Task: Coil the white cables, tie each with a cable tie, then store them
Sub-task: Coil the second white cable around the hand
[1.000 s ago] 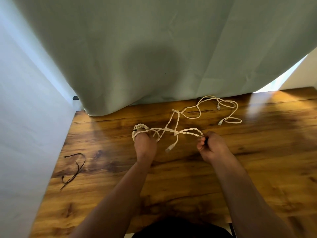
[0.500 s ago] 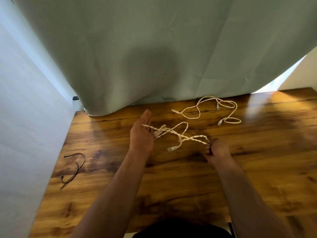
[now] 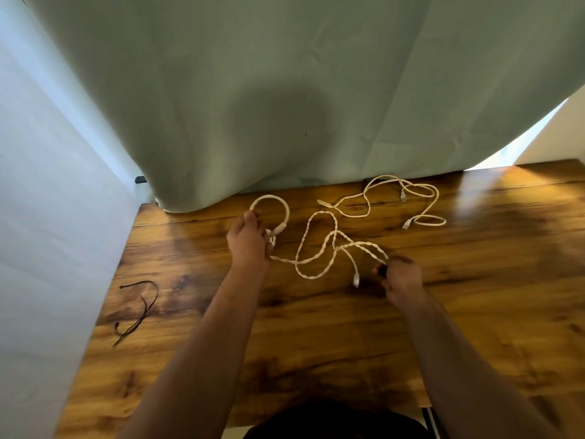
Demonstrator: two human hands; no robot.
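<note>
Two bare forearms reach from the bottom edge over a glossy brown wooden worktop [image 3: 316,350]. Near its left edge, well apart from the hands, lie thin black cable ties [image 3: 139,307], untouched.

The right hand [image 3: 402,278] has its fingers [image 3: 381,270] curled, pinching strands of a braided white cable [image 3: 316,248]. One white plug [image 3: 356,280] shows just beside that hand. The cable runs leftward in loose, crossing bends over the wood to the left hand [image 3: 248,242]. That hand's fingers are closed round it and hold a single round loop [image 3: 273,207] just beyond the hand.

Farther back, a second smooth white cable [image 3: 411,201] lies uncoiled near the hem of a pale green cloth backdrop [image 3: 285,90].

The step in hand looks like coiling the first cable, barely begun. The next move probably calls for the right hand to feed slack toward the left hand, clearing the crossings so further turns stack on that loop. No storage place is in view.
</note>
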